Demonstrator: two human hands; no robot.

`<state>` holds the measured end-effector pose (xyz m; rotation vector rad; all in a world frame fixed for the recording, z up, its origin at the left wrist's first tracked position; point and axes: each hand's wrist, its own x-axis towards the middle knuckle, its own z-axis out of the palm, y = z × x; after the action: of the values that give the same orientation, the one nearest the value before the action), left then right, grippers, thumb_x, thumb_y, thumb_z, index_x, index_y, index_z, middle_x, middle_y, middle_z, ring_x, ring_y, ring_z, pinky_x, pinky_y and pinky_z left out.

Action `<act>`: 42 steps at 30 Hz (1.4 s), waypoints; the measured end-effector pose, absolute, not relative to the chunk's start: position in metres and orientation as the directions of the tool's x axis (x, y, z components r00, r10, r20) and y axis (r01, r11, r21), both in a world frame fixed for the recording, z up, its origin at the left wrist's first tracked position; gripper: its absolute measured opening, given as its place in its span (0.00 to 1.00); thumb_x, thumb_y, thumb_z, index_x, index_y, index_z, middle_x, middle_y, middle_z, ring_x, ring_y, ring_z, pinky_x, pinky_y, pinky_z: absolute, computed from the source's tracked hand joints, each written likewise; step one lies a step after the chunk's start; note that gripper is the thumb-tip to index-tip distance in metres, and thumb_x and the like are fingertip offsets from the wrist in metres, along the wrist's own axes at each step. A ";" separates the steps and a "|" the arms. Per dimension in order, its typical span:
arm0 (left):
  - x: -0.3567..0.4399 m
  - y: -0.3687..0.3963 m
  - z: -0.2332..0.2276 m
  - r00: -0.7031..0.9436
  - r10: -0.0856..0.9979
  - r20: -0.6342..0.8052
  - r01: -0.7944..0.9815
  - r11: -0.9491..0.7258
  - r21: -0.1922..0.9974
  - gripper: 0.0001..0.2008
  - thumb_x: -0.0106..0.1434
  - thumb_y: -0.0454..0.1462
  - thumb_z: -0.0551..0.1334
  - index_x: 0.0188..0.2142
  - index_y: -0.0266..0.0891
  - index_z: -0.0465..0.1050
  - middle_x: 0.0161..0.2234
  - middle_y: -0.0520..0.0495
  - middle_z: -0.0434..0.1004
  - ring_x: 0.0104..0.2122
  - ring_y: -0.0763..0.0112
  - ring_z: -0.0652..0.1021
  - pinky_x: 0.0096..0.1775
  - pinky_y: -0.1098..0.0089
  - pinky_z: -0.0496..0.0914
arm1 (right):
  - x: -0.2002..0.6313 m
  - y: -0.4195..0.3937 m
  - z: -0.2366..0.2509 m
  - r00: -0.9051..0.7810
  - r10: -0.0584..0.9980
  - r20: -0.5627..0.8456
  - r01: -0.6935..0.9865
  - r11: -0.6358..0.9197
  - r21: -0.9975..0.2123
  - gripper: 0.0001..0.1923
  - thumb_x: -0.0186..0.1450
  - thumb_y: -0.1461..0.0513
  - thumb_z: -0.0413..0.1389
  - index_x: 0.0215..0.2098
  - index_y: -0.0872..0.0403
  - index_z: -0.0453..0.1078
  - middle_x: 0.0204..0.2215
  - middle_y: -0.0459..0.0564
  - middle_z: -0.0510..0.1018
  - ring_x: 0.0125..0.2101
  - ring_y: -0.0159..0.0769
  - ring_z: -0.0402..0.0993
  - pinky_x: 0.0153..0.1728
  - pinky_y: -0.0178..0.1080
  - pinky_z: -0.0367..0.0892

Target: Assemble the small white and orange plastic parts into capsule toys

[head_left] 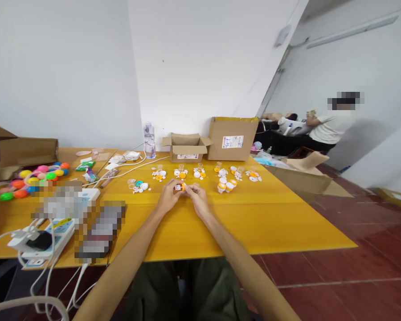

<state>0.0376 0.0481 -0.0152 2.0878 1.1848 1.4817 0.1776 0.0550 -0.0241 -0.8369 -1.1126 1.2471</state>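
Observation:
My left hand (pixel 167 197) is closed around a small clear container with an orange rim (pixel 179 187), with white bits showing inside it. The fingers of my right hand (pixel 198 196) pinch the container's orange end, so both hands hold the same piece over the table. Just beyond my hands lies a small pile of white and orange parts (pixel 181 173), with similar piles on either side. To the right, several white-and-orange capped containers (pixel 227 185) stand close together. Left of my hands are a teal ring (pixel 139 183) and white pieces beside a clear cup (pixel 131 183).
An open cardboard box (pixel 187 154), a larger closed box (pixel 233 141) and a water bottle (pixel 149 140) stand by the wall. Power strips (pixel 60 232) with cables, a blurred phone (pixel 102 229) and coloured balls (pixel 20 193) occupy the left. Another person (pixel 332 127) sits at far right.

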 end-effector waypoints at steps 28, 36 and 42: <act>0.039 0.052 -0.018 0.071 0.800 0.596 0.365 -0.577 0.731 0.12 0.55 0.29 0.66 0.39 0.41 0.77 0.38 0.49 0.80 0.38 0.66 0.78 0.43 0.65 0.74 | 0.176 0.050 -0.026 0.010 0.981 0.192 -0.290 0.187 -0.939 0.18 0.47 0.46 0.69 0.27 0.50 0.80 0.26 0.47 0.81 0.31 0.39 0.75 0.38 0.43 0.71; 0.039 0.048 -0.015 0.081 0.780 0.620 0.380 -0.599 0.705 0.12 0.56 0.28 0.66 0.39 0.42 0.78 0.38 0.49 0.80 0.38 0.66 0.79 0.43 0.65 0.74 | 0.176 0.047 -0.022 -0.002 0.985 0.173 -0.305 0.165 -0.938 0.19 0.45 0.45 0.69 0.24 0.50 0.79 0.24 0.46 0.79 0.29 0.37 0.74 0.37 0.42 0.71; 0.039 0.051 -0.015 0.063 0.809 0.585 0.380 -0.561 0.735 0.10 0.55 0.30 0.68 0.38 0.40 0.79 0.35 0.49 0.82 0.35 0.67 0.79 0.41 0.66 0.75 | 0.176 0.046 -0.019 0.001 0.988 0.155 -0.339 0.146 -0.929 0.19 0.44 0.47 0.71 0.28 0.48 0.81 0.28 0.45 0.82 0.32 0.38 0.75 0.39 0.41 0.71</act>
<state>0.0387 0.0512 -0.0150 1.9612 1.1851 1.5032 0.1764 0.0455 -0.0193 -0.8328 -1.0395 1.2587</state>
